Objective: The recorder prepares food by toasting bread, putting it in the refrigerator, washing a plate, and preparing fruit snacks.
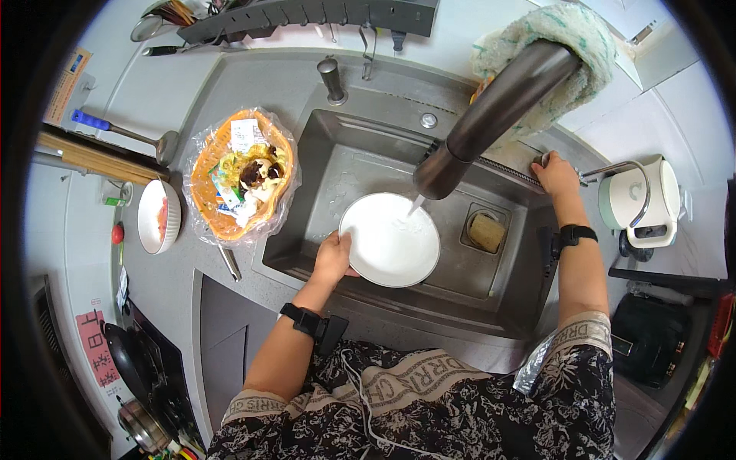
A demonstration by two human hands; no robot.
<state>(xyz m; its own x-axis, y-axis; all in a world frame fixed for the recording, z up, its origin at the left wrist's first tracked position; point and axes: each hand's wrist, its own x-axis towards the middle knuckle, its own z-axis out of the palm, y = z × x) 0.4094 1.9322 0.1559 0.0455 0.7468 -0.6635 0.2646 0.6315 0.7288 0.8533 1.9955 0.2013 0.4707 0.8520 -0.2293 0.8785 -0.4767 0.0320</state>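
My left hand [333, 257] grips the left rim of a white plate or shallow bowl [391, 241] over the grey sink basin [339, 184]. Water runs into it from the dark faucet [443, 169]. At the sink's back right corner, my right hand [555, 174] has its fingers on a small dark knob [545, 158]; whether it grips or only touches it I cannot tell. A yellowish sponge [486, 231] lies in the drain recess.
Left of the sink stand a bagged orange basket [201, 172] of food scraps and a white bowl [147, 215] with reddish food. A cloth [598, 52] hangs round the faucet. A white kettle [638, 198] is at the right, a black pan [129, 356] at the lower left.
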